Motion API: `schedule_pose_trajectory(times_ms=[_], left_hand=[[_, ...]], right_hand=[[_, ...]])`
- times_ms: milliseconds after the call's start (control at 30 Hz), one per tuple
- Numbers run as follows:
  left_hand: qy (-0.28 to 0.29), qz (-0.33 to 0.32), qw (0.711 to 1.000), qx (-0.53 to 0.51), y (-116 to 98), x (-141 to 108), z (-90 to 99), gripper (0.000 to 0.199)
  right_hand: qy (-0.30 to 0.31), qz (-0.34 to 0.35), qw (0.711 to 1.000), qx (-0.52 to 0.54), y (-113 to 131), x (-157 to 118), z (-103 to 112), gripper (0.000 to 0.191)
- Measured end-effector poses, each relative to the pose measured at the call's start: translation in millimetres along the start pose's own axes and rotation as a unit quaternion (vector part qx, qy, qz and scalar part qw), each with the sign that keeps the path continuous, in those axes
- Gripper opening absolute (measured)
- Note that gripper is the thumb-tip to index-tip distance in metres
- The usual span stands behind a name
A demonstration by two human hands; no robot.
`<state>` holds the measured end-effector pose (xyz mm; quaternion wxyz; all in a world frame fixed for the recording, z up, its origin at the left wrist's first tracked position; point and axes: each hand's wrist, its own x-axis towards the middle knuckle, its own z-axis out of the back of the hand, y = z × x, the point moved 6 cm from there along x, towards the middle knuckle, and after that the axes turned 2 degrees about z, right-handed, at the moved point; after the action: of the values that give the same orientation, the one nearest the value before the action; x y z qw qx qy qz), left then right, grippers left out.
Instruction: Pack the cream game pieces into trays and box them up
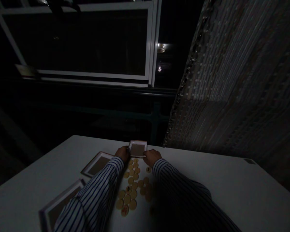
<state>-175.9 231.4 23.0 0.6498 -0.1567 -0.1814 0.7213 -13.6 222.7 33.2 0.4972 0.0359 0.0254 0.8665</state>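
Observation:
At the far edge of the white table, a small shallow box with a pale inner rim and brownish bottom is held between my two hands. My left hand grips its left side, and the fingers of my right hand close on its right front corner. Nothing lies inside the box. Between my forearms spread several round wooden Chinese chess pieces, mostly showing plain faces. One piece bears a red character; another piece, near my right wrist, bears a black one.
Left of my left arm lies a shallow framed box. Closer to me, a larger one is partly covered by my sleeve. A beaded curtain hangs at the right, and a white-framed window is behind the table. The room is dim.

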Motion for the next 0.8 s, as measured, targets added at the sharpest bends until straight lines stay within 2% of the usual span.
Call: schedule_pose_trajectory(times_ms=[400, 600, 800], left_hand=[[0.005, 0.001, 1.000, -0.030, -7.5, -3.6, 5.6, 0.030], [-0.002, -0.007, 0.998, -0.054, -11.0, -4.1, 11.3, 0.033], [-0.022, -0.019, 0.997, -0.073, -23.9, -13.9, 26.1, 0.034]], right_hand=[[0.002, -0.013, 1.000, -0.023, -1.5, -1.3, 7.1, 0.029], [-0.006, -0.008, 1.000, -0.017, -2.9, -8.3, 22.1, 0.030], [-0.016, -0.006, 1.000, -0.013, -5.2, -19.8, 41.2, 0.030]])
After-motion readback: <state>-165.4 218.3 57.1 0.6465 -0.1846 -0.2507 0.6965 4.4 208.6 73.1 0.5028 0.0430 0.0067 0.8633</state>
